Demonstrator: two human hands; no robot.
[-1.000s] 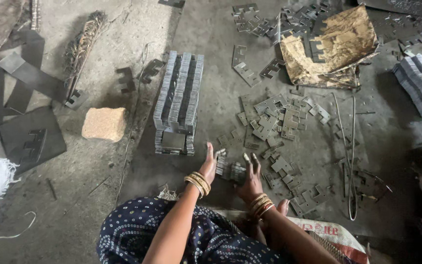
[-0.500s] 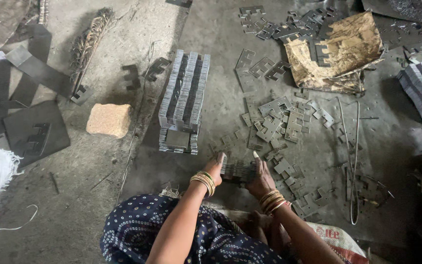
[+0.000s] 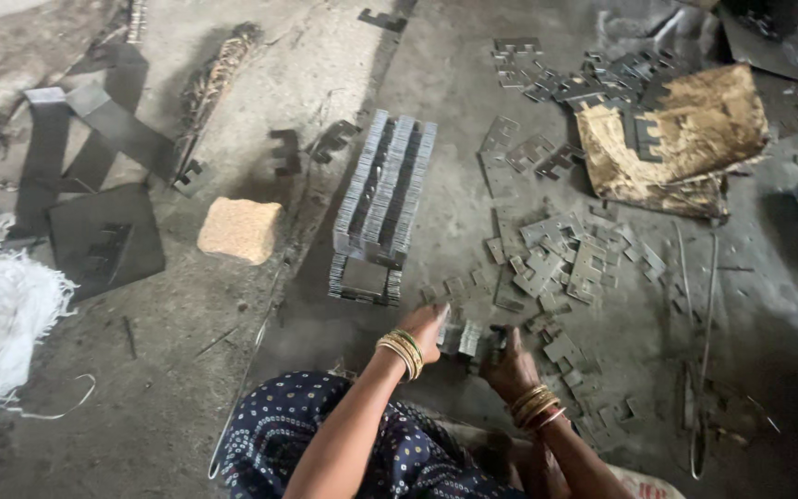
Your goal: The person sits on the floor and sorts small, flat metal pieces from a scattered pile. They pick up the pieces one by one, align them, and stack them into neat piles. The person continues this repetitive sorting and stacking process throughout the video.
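Your hands have closed in since a second ago: then they lay spread on the floor (image 3: 187,370) with fingers splayed beside a few plates, and now both press on a small stack (image 3: 462,338) of stamped metal plates standing on edge between them. Your left hand (image 3: 425,330) is flat against the stack's left face, fingers nearly straight, not curled round it. Your right hand (image 3: 508,362) is cupped against the right side, fingers bent; how far they wrap it cannot be made out. So the loose pieces seem to have been gathered into one bundle, and squaring it up looks to be the step in hand. It sits on the floor just ahead of your knees, near the lower middle of the view. The big pile (image 3: 382,205) of the same plates, ranked on edge, stands beyond it, well apart, and has not shifted apart from the camera's own drift. Loose plates (image 3: 556,259) lie scattered to the right, toward the torn cardboard (image 3: 685,139). The brick (image 3: 240,229) lies left of the big pile.
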